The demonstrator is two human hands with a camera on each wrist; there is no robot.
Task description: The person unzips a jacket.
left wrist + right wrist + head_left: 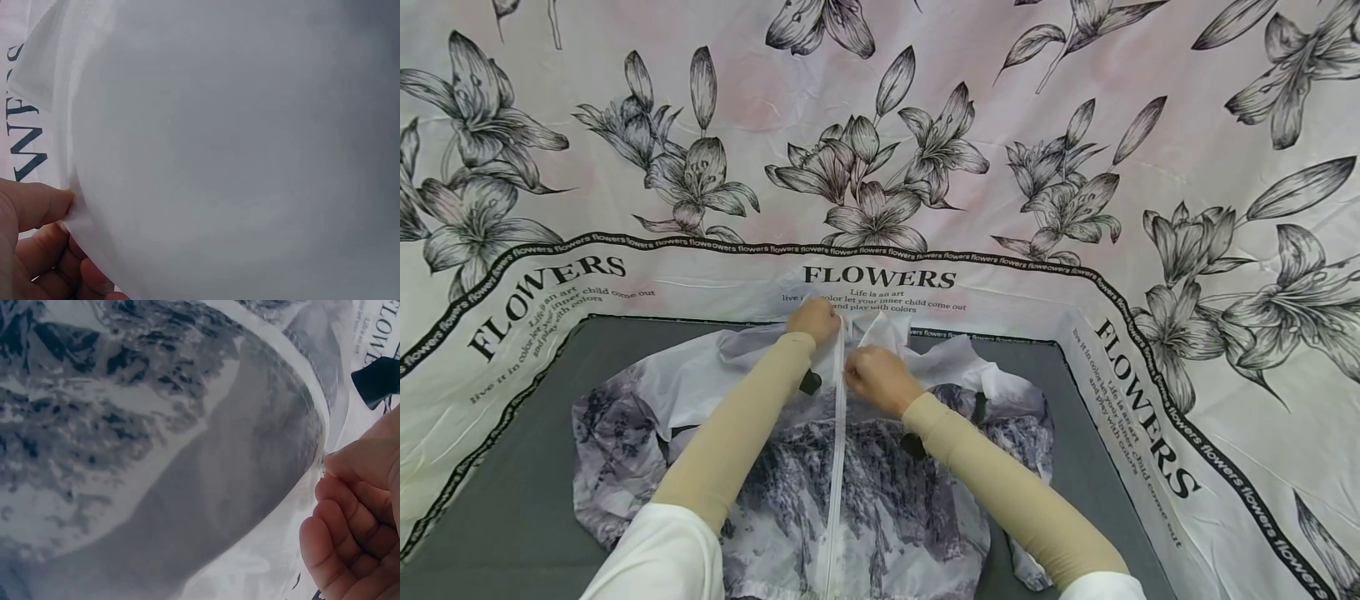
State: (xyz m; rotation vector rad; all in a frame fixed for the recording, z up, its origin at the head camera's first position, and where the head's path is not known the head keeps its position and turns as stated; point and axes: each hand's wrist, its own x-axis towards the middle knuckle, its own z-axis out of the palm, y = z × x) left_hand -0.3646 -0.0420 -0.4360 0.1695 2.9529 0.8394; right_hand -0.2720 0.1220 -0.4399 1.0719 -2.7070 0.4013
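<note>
A thin zip-up jacket [880, 508] in white, grey and purple with a mountain-like print lies front up, its white zipper [837, 450] running down the middle. At the top of the zipper, by the collar, my left hand [815, 319] pinches the white fabric edge [69, 144] between thumb and fingers. Slightly lower and to the right, my right hand [880, 379] pinches at the zipper line with thumb and forefinger, the other fingers curled in. What lies between those fingertips is mostly hidden; I cannot tell if it is the zipper pull.
Beneath the jacket is a dark grey surface [497, 517], bordered by white cloth [715, 287] with flowers and "FLOWERS" lettering that rises behind. The jacket's sleeves [617, 442] are spread to both sides. Small black pieces [810, 382] show under both wrists.
</note>
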